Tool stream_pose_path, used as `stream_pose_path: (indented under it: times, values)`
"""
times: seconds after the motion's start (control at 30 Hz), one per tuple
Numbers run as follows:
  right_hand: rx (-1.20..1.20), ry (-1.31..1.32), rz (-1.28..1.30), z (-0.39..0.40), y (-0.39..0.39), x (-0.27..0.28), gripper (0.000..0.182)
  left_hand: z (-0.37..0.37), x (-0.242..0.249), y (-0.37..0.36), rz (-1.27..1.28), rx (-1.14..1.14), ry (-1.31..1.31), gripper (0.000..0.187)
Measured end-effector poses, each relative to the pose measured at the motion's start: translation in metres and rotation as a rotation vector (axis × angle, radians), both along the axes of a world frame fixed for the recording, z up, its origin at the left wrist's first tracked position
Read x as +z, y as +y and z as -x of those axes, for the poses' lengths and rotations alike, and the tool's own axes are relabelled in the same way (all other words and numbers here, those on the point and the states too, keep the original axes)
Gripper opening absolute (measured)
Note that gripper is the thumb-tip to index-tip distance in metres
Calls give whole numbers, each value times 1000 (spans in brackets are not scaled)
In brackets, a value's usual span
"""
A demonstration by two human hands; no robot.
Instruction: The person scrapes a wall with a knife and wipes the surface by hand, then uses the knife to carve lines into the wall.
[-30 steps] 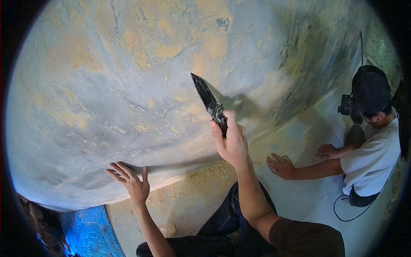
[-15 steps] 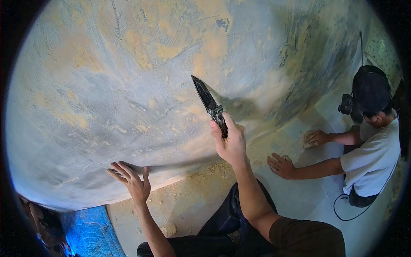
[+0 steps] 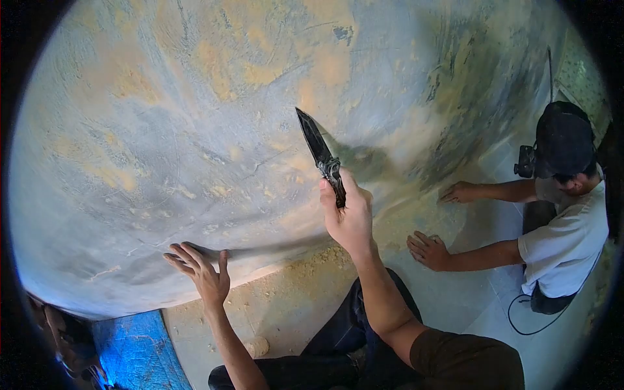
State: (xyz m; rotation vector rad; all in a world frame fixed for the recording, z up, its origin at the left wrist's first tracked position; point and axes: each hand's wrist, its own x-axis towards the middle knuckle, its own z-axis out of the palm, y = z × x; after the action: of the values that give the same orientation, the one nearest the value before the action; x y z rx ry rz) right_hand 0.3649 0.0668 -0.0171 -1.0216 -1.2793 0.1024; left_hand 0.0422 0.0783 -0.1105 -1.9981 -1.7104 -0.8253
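Observation:
My right hand (image 3: 350,211) is closed round the handle of a dark knife (image 3: 316,144), whose blade points up and left. The blade tip is near or against a large curved surface (image 3: 214,149) with grey and ochre patches; actual contact is unclear. At the lower left, my left hand (image 3: 203,273) has its fingers spread and holds nothing. Its fingertips lie at the lower part of that surface.
A co-worker (image 3: 562,221) in a dark cap sits at the right, both hands low by the surface. Crumbs (image 3: 292,279) lie along its base. A blue sheet (image 3: 140,351) is at the lower left, a small pale round object (image 3: 257,346) by my leg.
The co-worker's farther hand has moved up and left along the surface's lower edge. My knife's tip has shifted slightly up and right. My left hand has barely moved.

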Motion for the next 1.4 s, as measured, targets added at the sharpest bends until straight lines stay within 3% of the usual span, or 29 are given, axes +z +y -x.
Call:
stream_pose_path:
  times: [0.53, 0.87, 0.97, 1.07, 1.4]
  values:
    - [32, -12, 7, -5, 6, 12, 17, -1, 1, 1, -17, -1, 2, 101]
    - [13, -12, -1, -4, 13, -18, 25, -1, -1, 1, 9, 13, -12, 102]
    - [-30, -17, -74, -3, 11, -12, 14, 0, 0, 1, -8, -3, -10, 100]
    - [-33, -53, 8, -6, 5, -7, 21, 0, -1, 1, -9, -6, -11, 99]
    - [8, -33, 17, -14, 8, 9, 20, -1, 0, 0, -31, -6, 7, 99]
